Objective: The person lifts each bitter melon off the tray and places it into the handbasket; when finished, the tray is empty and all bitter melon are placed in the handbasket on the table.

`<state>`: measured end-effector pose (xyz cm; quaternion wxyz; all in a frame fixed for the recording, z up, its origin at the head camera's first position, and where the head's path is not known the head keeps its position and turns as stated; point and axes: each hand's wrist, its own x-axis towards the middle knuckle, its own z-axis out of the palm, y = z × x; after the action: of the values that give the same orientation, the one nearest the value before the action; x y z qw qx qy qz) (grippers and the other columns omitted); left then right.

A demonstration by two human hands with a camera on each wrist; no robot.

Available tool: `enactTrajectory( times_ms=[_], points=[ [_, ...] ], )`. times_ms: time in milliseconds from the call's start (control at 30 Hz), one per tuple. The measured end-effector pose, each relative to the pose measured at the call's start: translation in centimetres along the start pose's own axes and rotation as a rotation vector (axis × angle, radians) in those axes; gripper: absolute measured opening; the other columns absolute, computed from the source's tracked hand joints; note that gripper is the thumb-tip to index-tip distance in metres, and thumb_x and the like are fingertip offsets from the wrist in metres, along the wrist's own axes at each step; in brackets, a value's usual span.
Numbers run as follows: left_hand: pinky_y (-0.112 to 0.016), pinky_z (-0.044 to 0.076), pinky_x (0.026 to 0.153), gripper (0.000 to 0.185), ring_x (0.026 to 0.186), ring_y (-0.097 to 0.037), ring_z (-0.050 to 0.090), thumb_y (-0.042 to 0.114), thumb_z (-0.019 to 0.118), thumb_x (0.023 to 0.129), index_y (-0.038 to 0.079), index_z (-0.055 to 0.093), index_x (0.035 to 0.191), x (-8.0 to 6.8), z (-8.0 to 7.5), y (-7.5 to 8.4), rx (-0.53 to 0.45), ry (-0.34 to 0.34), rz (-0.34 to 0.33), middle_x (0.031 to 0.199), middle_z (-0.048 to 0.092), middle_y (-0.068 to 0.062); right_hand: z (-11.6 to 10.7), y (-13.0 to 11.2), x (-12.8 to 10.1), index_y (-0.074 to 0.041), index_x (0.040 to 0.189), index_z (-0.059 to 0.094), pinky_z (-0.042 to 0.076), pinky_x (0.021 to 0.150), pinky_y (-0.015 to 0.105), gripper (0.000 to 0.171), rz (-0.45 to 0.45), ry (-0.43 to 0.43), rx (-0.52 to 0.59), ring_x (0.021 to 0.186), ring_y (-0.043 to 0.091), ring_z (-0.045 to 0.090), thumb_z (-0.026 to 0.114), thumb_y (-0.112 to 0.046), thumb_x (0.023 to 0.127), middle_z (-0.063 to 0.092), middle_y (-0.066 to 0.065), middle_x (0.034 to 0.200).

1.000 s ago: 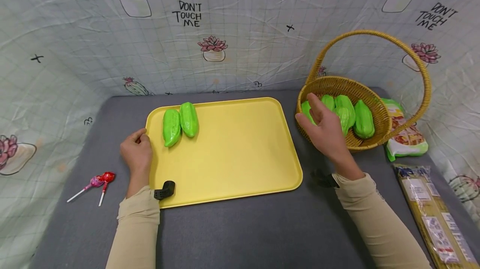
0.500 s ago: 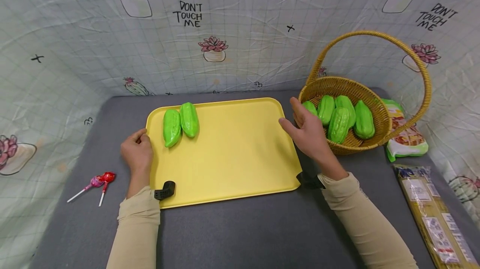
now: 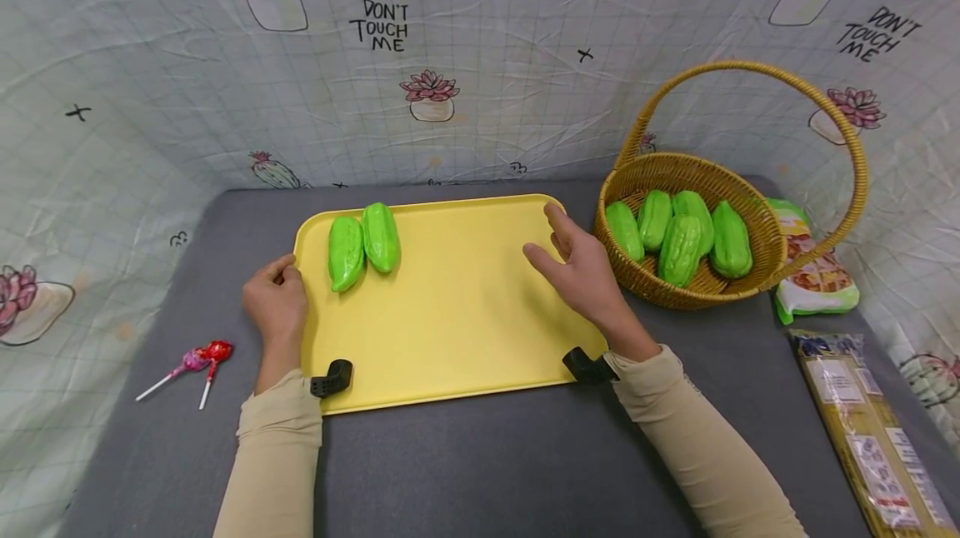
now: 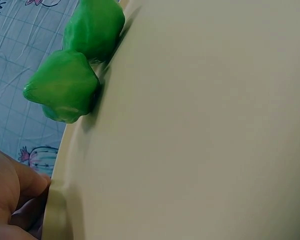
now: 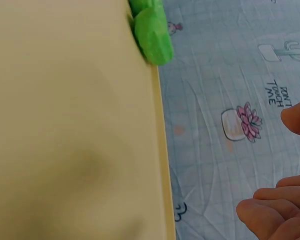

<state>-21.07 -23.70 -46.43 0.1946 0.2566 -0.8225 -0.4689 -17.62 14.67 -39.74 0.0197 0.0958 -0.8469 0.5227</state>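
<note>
My left hand [image 3: 276,296] grips the left rim of a yellow tray [image 3: 450,313], fingers curled at the edge; in the left wrist view, a fingertip [image 4: 37,185] meets that rim. Two glossy green, ridged, oblong fruits, one [image 3: 346,253] beside the other [image 3: 381,238], lie in the tray's far left corner. Above the tray's right side hovers my right hand [image 3: 581,276], holding nothing, its thumb and fingers spread apart. To its right stands a wicker basket [image 3: 693,296] with a tall handle. Several similar green fruits [image 3: 680,251] lie inside it.
Two lollipops [image 3: 206,357] lie on the dark table [image 3: 480,471], left of the tray. Right of the basket is a green-and-white food packet [image 3: 813,271], with a long pack of noodles [image 3: 862,421] nearer. A patterned cloth [image 3: 510,63] hangs behind.
My right hand has moved left from over the basket to over the tray's right side, uncovering the fruits in the basket. My left hand stays at the tray's rim.
</note>
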Motion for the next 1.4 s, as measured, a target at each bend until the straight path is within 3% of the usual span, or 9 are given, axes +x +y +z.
enactTrajectory(
  times_ms=[300,567,867,1400],
  points=[
    [-0.046,0.048,0.102,0.035,0.124,-0.037,0.062,0.01,0.047,0.103,-0.003,0.071,0.126,0.0,0.1,-0.2,-0.015,-0.007,0.019,0.13,0.068,-0.024,2.3,-0.2,0.1,-0.001,0.161,0.025,0.033,0.122,0.047,0.074,0.001,-0.032,0.054,0.155,0.031,0.028,0.063,-0.02,0.101,0.025,0.018,0.168],
    [-0.046,0.048,0.101,0.035,0.124,-0.037,0.062,0.01,0.047,0.103,-0.003,0.071,0.126,0.1,-0.1,-0.4,-0.022,-0.012,0.018,0.13,0.068,-0.025,5.2,-1.0,0.6,-0.003,0.161,0.025,0.032,0.123,0.042,0.075,0.026,-0.084,0.082,0.156,0.025,0.027,0.064,-0.025,0.101,0.025,0.013,0.169],
    [-0.046,0.048,0.101,0.036,0.123,-0.037,0.062,0.01,0.046,0.104,-0.003,0.07,0.127,0.0,-0.1,-0.1,-0.01,-0.01,0.015,0.129,0.068,-0.025,8.5,-1.9,1.1,-0.004,0.161,0.025,0.034,0.122,0.038,0.076,0.036,-0.143,0.124,0.154,0.028,0.031,0.064,-0.027,0.101,0.025,0.011,0.17],
    [-0.045,0.049,0.099,0.034,0.12,-0.037,0.063,0.009,0.048,0.102,-0.004,0.072,0.123,0.1,-0.2,-0.3,-0.006,0.001,0.04,0.126,0.069,-0.025,11.6,-2.5,2.7,-0.003,0.161,0.026,0.034,0.122,0.037,0.075,0.041,-0.164,0.197,0.154,0.028,0.032,0.063,-0.028,0.101,0.027,0.012,0.169]
  ],
)
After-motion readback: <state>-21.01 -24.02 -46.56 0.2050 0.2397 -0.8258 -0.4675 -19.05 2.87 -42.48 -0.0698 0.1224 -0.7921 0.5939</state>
